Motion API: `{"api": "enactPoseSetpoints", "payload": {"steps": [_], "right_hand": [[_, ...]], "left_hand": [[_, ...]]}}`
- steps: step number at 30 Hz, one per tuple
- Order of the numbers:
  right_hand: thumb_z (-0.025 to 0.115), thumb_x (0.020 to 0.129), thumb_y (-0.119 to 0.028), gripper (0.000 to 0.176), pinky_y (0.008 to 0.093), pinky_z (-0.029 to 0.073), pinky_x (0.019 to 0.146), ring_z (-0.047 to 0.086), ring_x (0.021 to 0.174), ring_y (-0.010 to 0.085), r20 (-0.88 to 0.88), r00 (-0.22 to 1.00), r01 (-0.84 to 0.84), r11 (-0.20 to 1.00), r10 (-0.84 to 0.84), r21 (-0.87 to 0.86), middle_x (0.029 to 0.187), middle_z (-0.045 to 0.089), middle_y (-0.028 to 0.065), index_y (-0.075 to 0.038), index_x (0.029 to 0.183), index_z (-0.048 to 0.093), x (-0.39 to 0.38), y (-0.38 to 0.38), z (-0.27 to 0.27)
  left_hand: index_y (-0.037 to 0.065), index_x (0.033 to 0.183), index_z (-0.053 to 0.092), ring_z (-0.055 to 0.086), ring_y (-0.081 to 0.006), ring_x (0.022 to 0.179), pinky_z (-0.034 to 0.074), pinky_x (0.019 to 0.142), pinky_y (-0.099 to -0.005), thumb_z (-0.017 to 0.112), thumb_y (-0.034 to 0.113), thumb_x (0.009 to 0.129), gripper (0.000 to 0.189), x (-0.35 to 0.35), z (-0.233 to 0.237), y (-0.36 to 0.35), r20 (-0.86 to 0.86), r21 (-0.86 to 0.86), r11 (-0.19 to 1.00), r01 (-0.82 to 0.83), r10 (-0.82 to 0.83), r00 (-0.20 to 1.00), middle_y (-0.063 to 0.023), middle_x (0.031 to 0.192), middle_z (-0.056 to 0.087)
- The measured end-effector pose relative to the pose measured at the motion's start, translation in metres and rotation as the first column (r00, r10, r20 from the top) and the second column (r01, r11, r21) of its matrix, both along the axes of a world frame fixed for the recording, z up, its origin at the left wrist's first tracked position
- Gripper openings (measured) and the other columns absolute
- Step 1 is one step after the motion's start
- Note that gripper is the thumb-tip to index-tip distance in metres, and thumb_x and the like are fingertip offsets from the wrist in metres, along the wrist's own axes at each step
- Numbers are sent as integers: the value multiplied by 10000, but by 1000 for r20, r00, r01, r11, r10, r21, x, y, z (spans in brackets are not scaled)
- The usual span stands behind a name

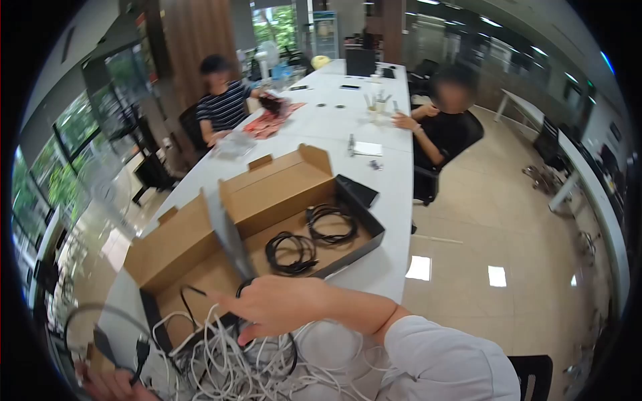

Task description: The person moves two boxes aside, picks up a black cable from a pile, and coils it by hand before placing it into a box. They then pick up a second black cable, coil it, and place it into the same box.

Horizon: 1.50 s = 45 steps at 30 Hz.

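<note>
White cable tangle heaped at near edge of counter, directly under and just in front of right hand. Right hand comes in from the right on a white sleeve, fingers pointing left, loosely half-curled over the heap; a thin black loop runs by the fingers, can't tell if it's gripped. Left hand at bottom-left frame edge, mostly cut off, looks closed on black lead, plug end up, cord arcing left. Right hand is nearer the tangle; the tangle has no clear long axis. Just beyond: open cardboard box, flaps up, grey panel upright inside. Far section holds two coiled black cables, side by side, not touching. Two seated people further down the counter, hands well apart from these.
</note>
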State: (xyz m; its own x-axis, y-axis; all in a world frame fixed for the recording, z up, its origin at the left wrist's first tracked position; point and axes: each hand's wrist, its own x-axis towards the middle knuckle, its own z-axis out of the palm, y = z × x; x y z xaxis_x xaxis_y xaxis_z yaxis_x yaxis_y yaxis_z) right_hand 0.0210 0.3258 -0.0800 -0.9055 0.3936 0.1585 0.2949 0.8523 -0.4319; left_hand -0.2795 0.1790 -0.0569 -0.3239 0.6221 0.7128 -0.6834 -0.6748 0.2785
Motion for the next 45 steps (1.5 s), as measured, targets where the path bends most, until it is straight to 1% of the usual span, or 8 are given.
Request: {"api": "enactPoseSetpoints", "payload": {"steps": [10,17,28,35,37,38,43,45], "right_hand": [[715,779,-199,686,430,438,852,566,981,367,-275,919,-302,953,282,-33,1087,566,214,45,1321,373,-7,3,-6],[726,756,-129,798,457,368,972,404,1203,385,-680,674,-350,935,288,49,1328,363,224,40,1384,263,-26,-7,-7],[578,925,-134,449,359,488,669,604,861,286,-648,758,-334,806,-80,-490,1034,589,195,-9,1301,369,-41,4,-6],[518,959,-173,473,338,472,791,594,840,274,-761,640,-9,989,-109,-149,1090,586,162,-19,1362,323,-61,12,-38],[503,968,-183,519,323,495,754,587,856,219,-720,669,-155,914,-182,-375,1139,570,134,-44,1403,258,-61,6,-28],[495,972,-188,543,315,507,736,584,864,191,-683,697,-210,848,-219,-486,1163,563,120,-57,1424,225,-59,5,-24],[463,997,-213,565,224,533,611,615,752,89,-546,770,-485,253,-330,-837,1137,606,84,-128,1448,134,-57,10,-21],[461,999,-233,540,220,524,651,620,784,92,-535,747,-482,233,-394,-845,1121,619,83,-137,1446,174,-56,10,-21]], "left_hand": [[28,1234,478,265,-126,523,284,575,-270,414,113,1002,256,89,23,-1,-235,-4,993,-121,117,965,9,639,318],[1,1090,534,462,-146,569,407,557,-292,536,125,954,184,87,21,-2,-989,-46,980,-193,-18,147,-80,709,543],[14,794,621,570,-223,609,447,534,-297,727,8,759,111,106,41,6,-955,289,899,-328,248,-163,-116,802,619],[-1,1044,463,595,-137,656,413,538,-216,600,89,907,215,107,15,15,-654,756,496,-427,589,-474,-92,848,629],[16,920,477,679,-201,859,532,605,-275,703,23,811,251,112,-17,13,-861,54,622,-781,425,280,-189,979,679],[20,830,478,689,-224,825,566,622,-315,682,1,818,205,121,-7,15,-836,-50,657,-752,384,391,-207,879,692],[-1,785,588,715,-222,755,554,624,-297,730,-43,724,160,107,1,22,-906,174,681,-712,394,155,-167,901,714],[6,790,621,710,-218,719,546,612,-287,736,-30,717,141,105,-6,28,-912,229,665,-710,401,81,-144,879,720]]}}
